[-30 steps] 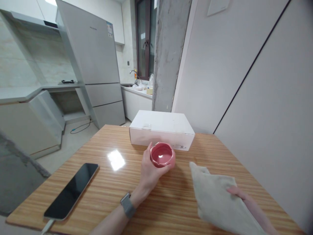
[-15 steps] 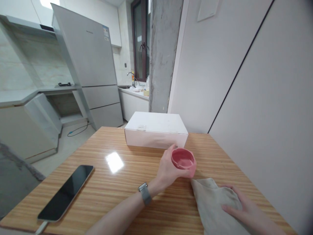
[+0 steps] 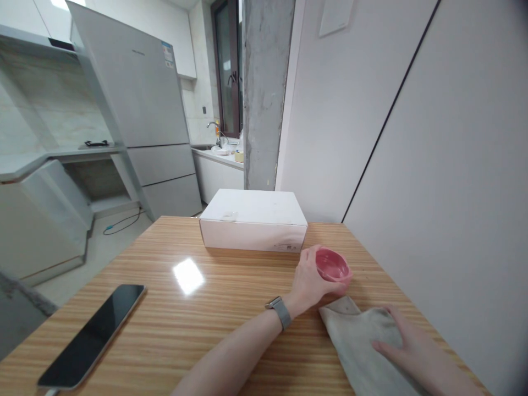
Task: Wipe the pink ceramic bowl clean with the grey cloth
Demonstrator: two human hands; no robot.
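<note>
A pink bowl (image 3: 333,266) is at the right of the wooden table, in front of the white box's right end. My left hand (image 3: 311,280), with a watch on its wrist, grips the bowl from its left side, thumb at the near edge and fingers at the far edge. A grey-green cloth (image 3: 358,341) lies just nearer than the bowl, one corner close to it. My right hand (image 3: 398,338) holds the cloth between thumb and fingers. Whether the bowl touches the table is hard to tell.
A white box (image 3: 253,220) sits at the table's back edge. A dark phone (image 3: 93,335) with a cable lies at the left of the wooden table (image 3: 173,330). Along the right stands a white wall (image 3: 445,165); a fridge (image 3: 136,93) is behind.
My left hand has moved right and slightly away with the bowl. The right hand still holds the cloth, nearly in place. The whole view has shifted a little.
</note>
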